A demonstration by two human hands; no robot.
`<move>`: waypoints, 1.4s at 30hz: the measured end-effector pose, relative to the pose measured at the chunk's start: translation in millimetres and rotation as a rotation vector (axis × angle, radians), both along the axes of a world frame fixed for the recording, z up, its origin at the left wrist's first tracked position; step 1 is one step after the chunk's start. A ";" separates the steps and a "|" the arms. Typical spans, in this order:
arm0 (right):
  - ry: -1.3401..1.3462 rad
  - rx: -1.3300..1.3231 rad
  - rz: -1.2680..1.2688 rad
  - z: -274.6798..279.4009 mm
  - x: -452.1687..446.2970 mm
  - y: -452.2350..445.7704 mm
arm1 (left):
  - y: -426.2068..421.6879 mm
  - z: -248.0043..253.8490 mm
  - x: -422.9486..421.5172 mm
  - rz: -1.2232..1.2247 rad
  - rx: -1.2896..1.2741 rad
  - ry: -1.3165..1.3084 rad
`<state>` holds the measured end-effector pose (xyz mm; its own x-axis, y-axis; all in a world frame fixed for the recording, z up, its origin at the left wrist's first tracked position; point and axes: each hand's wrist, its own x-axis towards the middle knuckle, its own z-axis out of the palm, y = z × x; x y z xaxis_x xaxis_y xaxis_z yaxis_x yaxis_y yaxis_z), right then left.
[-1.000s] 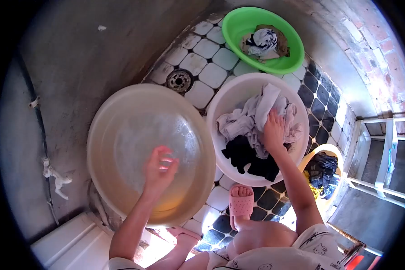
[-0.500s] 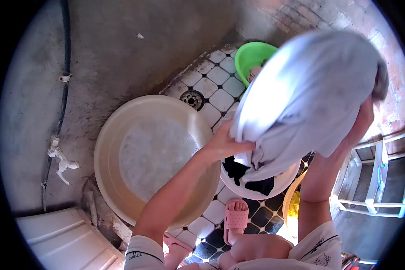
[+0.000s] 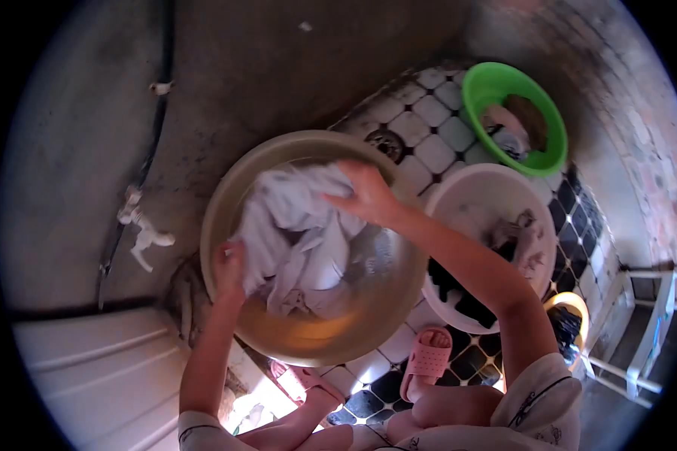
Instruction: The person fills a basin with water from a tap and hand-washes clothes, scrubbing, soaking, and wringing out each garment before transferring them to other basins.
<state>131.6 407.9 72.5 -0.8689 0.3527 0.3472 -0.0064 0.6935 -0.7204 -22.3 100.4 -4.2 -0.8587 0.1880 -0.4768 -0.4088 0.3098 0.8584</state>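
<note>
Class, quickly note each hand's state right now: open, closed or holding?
Left hand: at the pale cloth's edge; grip cannot be told.
Right hand: open, thumb spread from fingers, at the cloth.

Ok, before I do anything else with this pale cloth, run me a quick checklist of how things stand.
1. Pale cloth within the rim of the big beige basin: ok.
2. Right hand at the cloth: ok, at its upper right edge.
3. Left hand gripping firmly: cannot tell; it is blurred at the cloth's left edge.
4. Cloth spread flat: not ok, it is bunched and folded.
5. Black clothing kept apart: ok, it is in the white basin.
6. Cloth soaked through: cannot tell.
</note>
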 end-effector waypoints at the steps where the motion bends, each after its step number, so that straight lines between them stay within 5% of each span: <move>1: -0.225 -0.115 0.075 -32.8 -5.4 -6.6 | 15.2 35.0 24.3 -0.131 -0.147 0.074; 3: -0.336 0.004 0.048 -81.3 -11.7 -28.4 | 19.7 3.5 38.1 -0.410 -0.221 0.381; 5: -0.572 0.080 0.070 -107.9 -14.0 -52.3 | 61.5 25.9 66.5 -0.686 -0.672 0.962; 8: -0.539 0.270 0.192 -116.0 -20.4 -78.3 | 82.0 -31.2 58.2 -0.868 -0.987 0.951; 11: -0.375 0.359 0.365 -180.5 -32.0 -75.2 | 55.9 -133.2 50.0 -0.974 -0.971 0.747; 14: -0.433 0.347 0.307 -163.8 -57.4 -72.0 | 68.0 -88.1 33.4 -0.964 -0.744 0.526; 16: -0.327 0.460 0.409 -166.8 -59.3 -60.5 | 75.0 -83.5 30.0 -0.960 -0.797 0.693; 19: -0.691 0.283 0.494 -170.1 -87.6 -52.0 | 88.9 -28.1 39.9 -0.678 -0.634 0.434; 22: -0.385 0.364 -0.076 -165.0 -55.9 -45.8 | 60.7 -45.3 63.6 -0.315 -0.424 0.329; 25: -0.604 0.036 -0.625 -158.7 -37.7 -72.7 | 28.6 -53.5 85.7 -0.140 -0.230 -0.038; 27: -0.800 -0.753 -0.420 -99.9 -33.5 -66.3 | 18.9 -43.1 82.4 -0.203 -0.269 -0.320; 28: -0.870 -1.146 -0.286 -70.4 -32.1 -62.9 | 28.6 -14.4 76.7 -0.306 -0.471 -0.131; 30: -0.684 -1.057 0.043 -64.6 -33.4 -61.2 | 63.0 60.1 53.0 -0.504 -0.873 0.267; 32: -0.551 -1.051 0.261 -42.8 -30.5 -70.0 | 71.0 50.2 29.3 -0.640 -0.595 0.870; 34: -0.460 -1.112 0.372 27.0 -25.5 -73.5 | 74.0 52.3 20.8 -0.784 -0.330 0.770; 35: -0.408 -1.072 0.421 44.4 -24.6 -70.8 | 76.0 57.9 21.0 -0.851 -0.230 0.372; 37: -0.296 -0.976 0.515 70.2 -28.1 -59.5 | 74.8 75.1 28.8 -0.807 -0.120 0.156; 40: 0.042 -0.648 0.469 84.1 -34.7 -25.3 | 51.3 108.5 45.8 -0.266 0.493 0.097; 41: 0.117 -0.294 0.372 91.9 -34.6 -13.8 | 61.3 138.9 51.3 -0.215 0.624 0.123; 42: 0.111 -0.235 0.347 85.1 -36.0 -13.3 | 58.0 149.4 47.2 -0.282 0.773 0.143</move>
<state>95.6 394.6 157.5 -0.9118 0.1267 0.3906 -0.2970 0.4533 -0.8404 24.9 158.4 145.1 -0.7725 0.6348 -0.0152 -0.2754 -0.3134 0.9088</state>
